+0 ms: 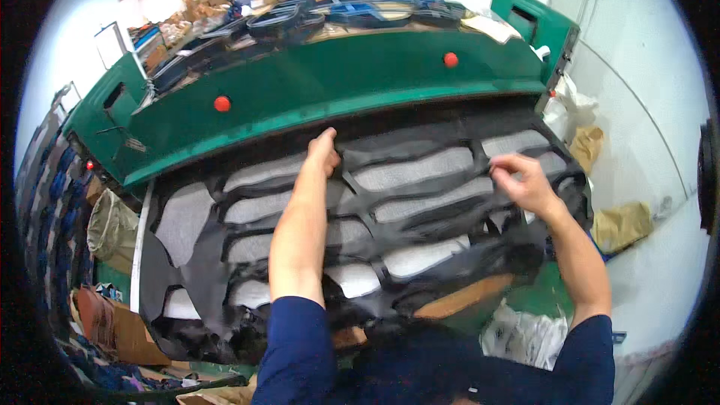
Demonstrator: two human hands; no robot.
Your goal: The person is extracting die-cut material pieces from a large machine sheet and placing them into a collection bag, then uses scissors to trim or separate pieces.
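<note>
A wide black sheet (pixel 214 255) full of long cut-out holes lies over the machine's bed, and a pale grey surface shows through the holes. My left hand (pixel 324 151) reaches far forward, its fingers closed on a strip of the sheet near the green beam. My right hand (pixel 527 186) is bent at the wrist over the right part of the sheet. Its thumb and fingers pinch together at a black strip between two holes; the exact grip is partly hidden. Toward me the sheet hangs in crumpled folds.
A green press beam (pixel 330 67) with two red knobs (pixel 223 103) spans the bed's far side. Dark, ring-shaped pieces (pixel 277 22) are piled behind it. A brown sack (pixel 622 226) and white plastic bags (pixel 525 334) lie at right; dark stacked material (pixel 49 210) stands at left.
</note>
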